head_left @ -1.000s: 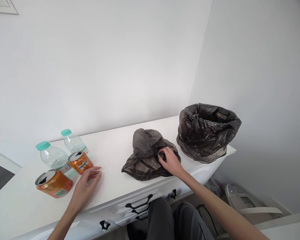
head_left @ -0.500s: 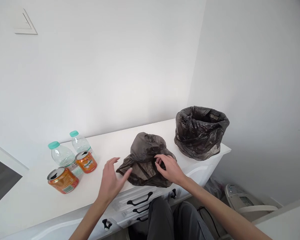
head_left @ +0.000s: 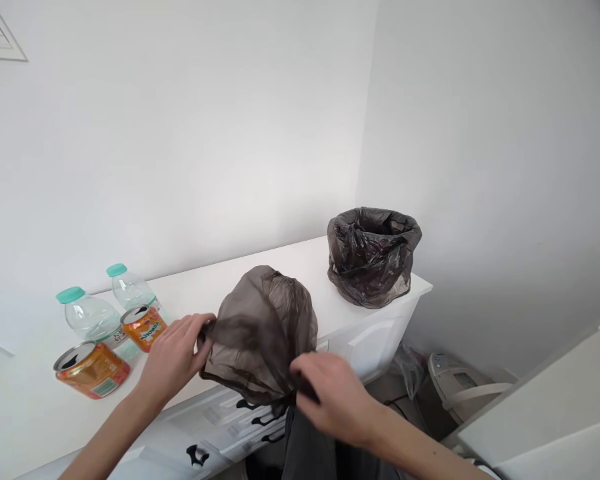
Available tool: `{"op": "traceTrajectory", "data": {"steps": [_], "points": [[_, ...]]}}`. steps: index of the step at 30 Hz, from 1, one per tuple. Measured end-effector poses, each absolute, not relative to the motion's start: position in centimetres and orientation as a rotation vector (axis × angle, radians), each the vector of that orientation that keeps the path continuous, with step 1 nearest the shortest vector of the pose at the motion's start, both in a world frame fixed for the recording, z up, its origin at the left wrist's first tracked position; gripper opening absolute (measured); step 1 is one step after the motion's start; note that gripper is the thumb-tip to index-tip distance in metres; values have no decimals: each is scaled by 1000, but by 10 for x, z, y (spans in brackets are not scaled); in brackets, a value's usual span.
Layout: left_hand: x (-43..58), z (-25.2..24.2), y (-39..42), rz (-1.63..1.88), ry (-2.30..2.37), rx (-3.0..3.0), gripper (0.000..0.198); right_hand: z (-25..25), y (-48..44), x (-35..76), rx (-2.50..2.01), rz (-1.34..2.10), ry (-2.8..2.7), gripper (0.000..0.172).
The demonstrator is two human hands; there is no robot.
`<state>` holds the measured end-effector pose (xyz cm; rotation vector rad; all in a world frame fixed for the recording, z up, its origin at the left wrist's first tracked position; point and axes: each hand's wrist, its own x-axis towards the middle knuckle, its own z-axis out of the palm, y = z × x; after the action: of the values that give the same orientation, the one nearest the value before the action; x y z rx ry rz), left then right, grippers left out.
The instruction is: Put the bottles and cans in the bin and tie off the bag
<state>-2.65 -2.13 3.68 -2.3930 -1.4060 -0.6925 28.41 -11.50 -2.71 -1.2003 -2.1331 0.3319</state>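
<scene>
The left hand [head_left: 180,350], nearly closed, pinches one edge of the dark bag [head_left: 266,330]; the right hand [head_left: 333,397], blurred and curled, grips the opposite side, the bag spread between both hands.

The light is bright and soft, the white wall [head_left: 205,133] looks palest around its middle and greyer toward the right, while the right hand [head_left: 335,397] and part of the nearer bag [head_left: 267,323] are blurred.
</scene>
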Motion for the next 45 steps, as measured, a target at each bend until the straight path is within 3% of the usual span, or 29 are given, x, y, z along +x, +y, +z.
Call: {"op": "traceTrajectory", "data": {"steps": [3, 6, 8, 10, 13, 17, 22, 24, 30, 35, 39, 40, 44, 45], "points": [[-56, 30, -17, -336, -1366, -2524, 29, -14, -137, 274, -936, 909, -2313, 27], [-75, 27, -13, -218, -1434, -2590, 32, 8, -132, 279, -595, 1340, -2129, 32], [-74, 30, -18, -251, -1467, -2633, 44, 22, -119, 284, -648, 1156, -1900, 24], [-62, 32, -29, -360, -1482, -2676, 55, 27, -102, 284, -809, 760, -1806, 21], [-30, 26, -39, -388, -1434, -2850, 56, 11, -73, 275, -905, 346, -2098, 36], [-1, -2, -19, -143, -1474, -2901, 55, -26, -31, 262, -1215, 113, -2355, 51], [8, -24, 3, -287, -1546, -2632, 58, -35, 7, 271, -1737, 7, -2219, 33], [7, -31, -1, -344, -1418, -2686, 58, -33, 10, 276, -1769, -59, -2117, 39], [-16, -51, 27, -170, -1406, -2793, 58, -57, 9, 287, -1283, -36, -2388, 50], [-6, -21, 47, -493, -1496, -2480, 49, -77, 33, 293, -1729, 47, -2219, 65], [23, 3, -9, -431, -1253, -2962, 48, -70, 39, 295, -1922, 17, -2079, 66], [25, 4, -26, -357, -1180, -3069, 55, -66, 36, 299, -1915, 0, -2073, 65], [4, -16, -63, -97, -976, -3204, 123, -49, 11, 330, -1559, 23, -2240, 60], [-6, -26, -64, -81, -988, -3172, 130, -46, 4, 340, -1436, 90, -2315, 59]]}}
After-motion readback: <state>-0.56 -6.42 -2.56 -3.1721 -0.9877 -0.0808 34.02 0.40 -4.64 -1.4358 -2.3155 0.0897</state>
